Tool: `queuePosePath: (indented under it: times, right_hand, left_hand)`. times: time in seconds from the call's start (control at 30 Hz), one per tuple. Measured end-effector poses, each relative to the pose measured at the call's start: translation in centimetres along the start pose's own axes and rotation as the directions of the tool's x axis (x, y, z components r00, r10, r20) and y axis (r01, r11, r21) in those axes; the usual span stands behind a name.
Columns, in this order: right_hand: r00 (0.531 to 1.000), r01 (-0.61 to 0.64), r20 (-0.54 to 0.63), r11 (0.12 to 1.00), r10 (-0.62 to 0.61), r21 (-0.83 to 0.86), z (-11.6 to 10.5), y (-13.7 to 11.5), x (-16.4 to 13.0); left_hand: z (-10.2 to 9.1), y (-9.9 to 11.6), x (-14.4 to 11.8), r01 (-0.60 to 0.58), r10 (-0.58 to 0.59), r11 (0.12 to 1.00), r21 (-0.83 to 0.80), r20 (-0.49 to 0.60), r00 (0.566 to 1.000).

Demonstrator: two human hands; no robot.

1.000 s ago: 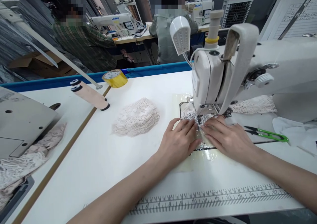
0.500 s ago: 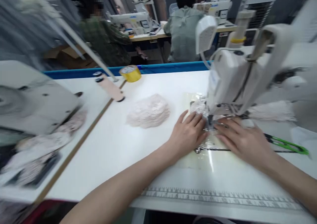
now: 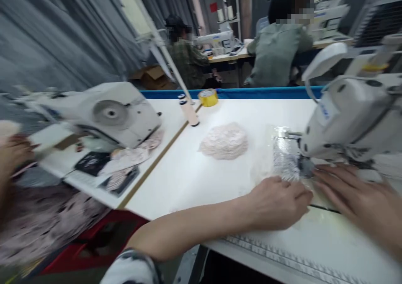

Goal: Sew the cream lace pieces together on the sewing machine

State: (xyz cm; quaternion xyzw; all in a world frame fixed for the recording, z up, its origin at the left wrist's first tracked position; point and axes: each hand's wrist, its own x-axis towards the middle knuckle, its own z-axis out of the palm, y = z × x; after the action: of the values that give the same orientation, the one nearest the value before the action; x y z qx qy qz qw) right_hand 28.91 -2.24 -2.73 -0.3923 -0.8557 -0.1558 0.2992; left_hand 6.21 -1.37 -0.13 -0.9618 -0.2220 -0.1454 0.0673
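My left hand [image 3: 281,204] is closed in front of the sewing machine's plate, its fingers curled under. What it holds, if anything, is hidden. My right hand [image 3: 358,196] lies flat with fingers stretched beside the needle area of the white sewing machine [image 3: 342,112]. A blurred, pale, thin piece of cloth [image 3: 262,162] shows just behind my left hand, left of the shiny metal plate [image 3: 284,154]. Further left on the table rests a stack of pale pink lace pieces [image 3: 224,141].
A thread cone [image 3: 189,113] and yellow tape roll [image 3: 208,98] stand at the back. A ruler strip [image 3: 276,256] runs along the front edge. At left are a second machine [image 3: 116,112], lace pieces, and another person's hand [image 3: 15,152]. Two people sit beyond the blue edge.
The view has swung left, bringing in the second machine and another person's hand. My left hand has gone from flat on the plate to curled, nearer the front edge. My right hand stays by the needle.
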Motion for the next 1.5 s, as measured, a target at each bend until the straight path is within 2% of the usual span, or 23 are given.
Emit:
queuePosePath:
  times: [0.03,0.07,0.1,0.13,0.17,0.2,0.27,0.33,0.4,0.47,0.5,0.57,0.63,0.7,0.77,0.83,0.9,1.03,1.1,1.3,1.4,1.5]
  right_hand:
    - [0.998,0.003,0.056,0.995,0.003,-0.098,-0.6,-0.2,0.6]
    - [0.993,-0.027,0.11,0.986,0.045,-0.163,-0.9,-0.3,1.0]
    - [0.992,-0.026,0.112,0.98,0.049,-0.195,-1.2,-0.4,1.3]
    - [0.991,-0.038,0.116,0.978,0.063,-0.205,-1.3,-0.4,1.6]
    - [0.989,-0.044,0.128,0.978,0.072,-0.204,-1.4,-0.4,1.6]
    - [0.988,-0.051,0.132,0.979,0.078,-0.196,-1.4,-0.4,1.6]
    - [0.987,-0.068,0.135,0.984,0.091,-0.167,-1.4,-0.5,1.4]
    - [0.984,-0.106,0.13,0.989,0.119,-0.1,-1.5,-0.5,1.1]
    - [0.975,-0.174,0.143,0.984,0.167,0.036,-1.5,-0.7,1.1]
    - [0.95,-0.28,0.199,0.936,0.239,0.215,-1.7,-1.2,1.4]
    - [0.929,-0.344,0.249,0.89,0.275,0.299,-1.8,-1.6,1.7]
    - [0.862,-0.484,0.382,0.765,0.333,0.426,-2.0,-2.5,2.3]
    - [0.779,-0.613,0.523,0.596,0.347,0.519,-2.1,-3.3,3.0]
    - [0.717,-0.695,0.619,0.405,0.322,0.594,-2.1,-3.7,3.4]
    - [0.683,-0.729,0.663,0.235,0.308,0.642,-2.0,-3.8,3.6]
    - [0.676,-0.727,0.662,0.146,0.323,0.671,-2.0,-3.8,3.6]
    - [0.677,-0.725,0.645,0.167,0.355,0.668,-2.0,-3.6,3.5]
    - [0.695,-0.718,0.594,0.351,0.405,0.601,-1.9,-3.4,3.4]
    - [0.706,-0.708,0.576,0.387,0.412,0.591,-1.8,-3.3,3.4]
    - [0.705,-0.702,0.535,0.354,0.465,0.618,-1.7,-3.0,3.2]
    - [0.697,-0.702,0.498,0.352,0.516,0.619,-1.5,-3.2,3.1]
    - [0.685,-0.691,0.465,0.299,0.561,0.658,-1.4,-3.5,3.1]
  left_hand:
    - [-0.5,0.2,-0.2,-0.154,0.153,0.986,-0.065,-0.014,0.988]
    - [-1.0,0.2,-0.4,-0.252,0.249,0.963,-0.092,-0.042,0.968]
    - [-1.3,0.1,-0.5,-0.297,0.291,0.95,-0.098,-0.072,0.954]
    - [-1.4,-0.1,-0.5,-0.257,0.247,0.962,-0.095,-0.108,0.963]
    - [-1.4,-0.4,-0.4,-0.167,0.158,0.982,-0.09,-0.101,0.982]
    - [-1.2,-0.6,-0.2,-0.063,0.057,0.994,-0.087,-0.068,0.996]
    - [-0.7,-0.9,0.1,0.113,-0.11,0.991,-0.072,0.037,0.993]
    - [-0.2,-1.2,0.2,0.189,-0.179,0.978,-0.088,0.106,0.978]
    - [-0.1,-1.6,0.3,0.223,-0.211,0.961,-0.164,0.088,0.974]
    - [-0.4,-1.8,0.4,0.275,-0.279,0.9,-0.337,0.039,0.96]
    - [-0.6,-1.9,0.5,0.3,-0.325,0.839,-0.454,0.024,0.945]
    - [-1.1,-1.8,0.7,0.328,-0.42,0.66,-0.676,0.031,0.907]
    - [-1.4,-1.6,1.1,0.313,-0.477,0.506,-0.804,0.041,0.878]
    - [-1.5,-1.4,1.4,0.288,-0.494,0.445,-0.848,0.036,0.869]
    - [-1.6,-1.3,1.6,0.288,-0.486,0.425,-0.858,0.052,0.872]
    - [-1.7,-1.3,1.6,0.327,-0.477,0.411,-0.851,0.105,0.873]
    - [-1.7,-1.4,1.6,0.373,-0.47,0.408,-0.834,0.158,0.868]
    - [-1.8,-1.6,1.3,0.417,-0.437,0.453,-0.788,0.211,0.874]
    - [-1.7,-1.7,1.2,0.426,-0.415,0.487,-0.762,0.228,0.881]
    - [-1.3,-1.8,0.9,0.456,-0.4,0.482,-0.748,0.275,0.874]
    - [-1.4,-1.5,1.1,0.449,-0.428,0.495,-0.744,0.241,0.871]
    - [-1.6,-1.1,1.3,0.443,-0.452,0.517,-0.732,0.206,0.868]
